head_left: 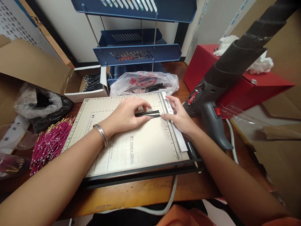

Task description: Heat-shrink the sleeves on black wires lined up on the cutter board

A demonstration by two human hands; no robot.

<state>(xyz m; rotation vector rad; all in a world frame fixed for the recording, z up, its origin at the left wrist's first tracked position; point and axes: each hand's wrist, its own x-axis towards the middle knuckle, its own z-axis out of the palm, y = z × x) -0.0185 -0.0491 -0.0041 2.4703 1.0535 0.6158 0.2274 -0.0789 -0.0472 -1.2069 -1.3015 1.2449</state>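
My left hand (129, 113) rests on a cream paper trimmer board (122, 144) printed with grid lines and paper sizes. Its fingers curl over a few thin black cords (150, 114), whose ends stick out to the right between thumb and fingers. My right hand (180, 116) lies over a white ruler strip (180, 138) along the board's right side. Its thumb and fingers are apart, and the thumb tip is close to the cord ends. The parts of the cords under my left palm are hidden.
At left lies a pile of magenta cords with gold tips (53, 141). Behind the board are an open box of black cords (92, 83) and a clear bag (144, 82). A black heat gun (211, 94) leans at right before a red box (202, 59). Blue shelves (138, 55) stand behind.
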